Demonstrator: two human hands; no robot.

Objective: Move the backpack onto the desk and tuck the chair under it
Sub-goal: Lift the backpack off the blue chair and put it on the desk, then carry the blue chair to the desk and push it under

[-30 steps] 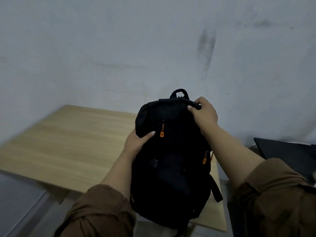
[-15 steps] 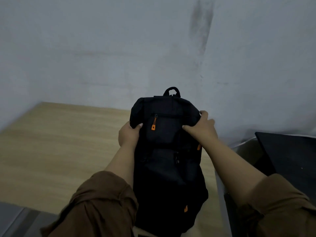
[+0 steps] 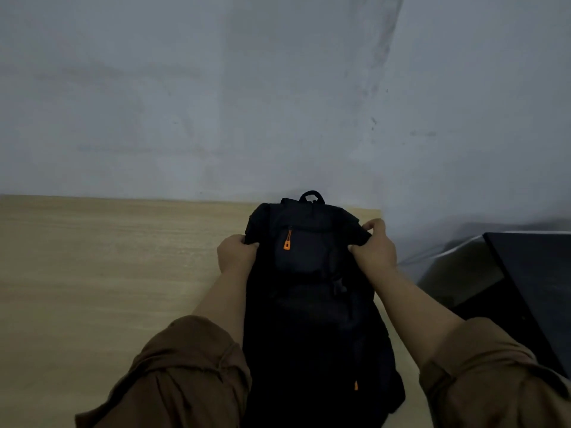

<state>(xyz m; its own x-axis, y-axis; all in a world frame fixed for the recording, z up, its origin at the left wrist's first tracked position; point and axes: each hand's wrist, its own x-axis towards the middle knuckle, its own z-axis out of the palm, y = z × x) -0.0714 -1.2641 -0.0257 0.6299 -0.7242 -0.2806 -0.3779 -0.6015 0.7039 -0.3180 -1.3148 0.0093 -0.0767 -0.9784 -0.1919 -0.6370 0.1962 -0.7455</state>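
Note:
A black backpack (image 3: pixel 312 291) with orange zipper pulls lies over the right end of the light wooden desk (image 3: pixel 108 273), its top loop pointing at the wall. My left hand (image 3: pixel 236 253) grips the fabric at its upper left side. My right hand (image 3: pixel 375 248) pinches the upper right corner. Both sleeves are brown and rolled up. The chair is out of sight.
A grey wall rises straight behind the desk. To the right of the desk stands a dark flat surface (image 3: pixel 537 288) with a light-coloured object (image 3: pixel 463 273) beside it. The desk's right edge runs just past the backpack.
The backpack has moved forward and down onto the desk. My right hand shifted from the top edge to the upper right corner. The view has closed in on the desk.

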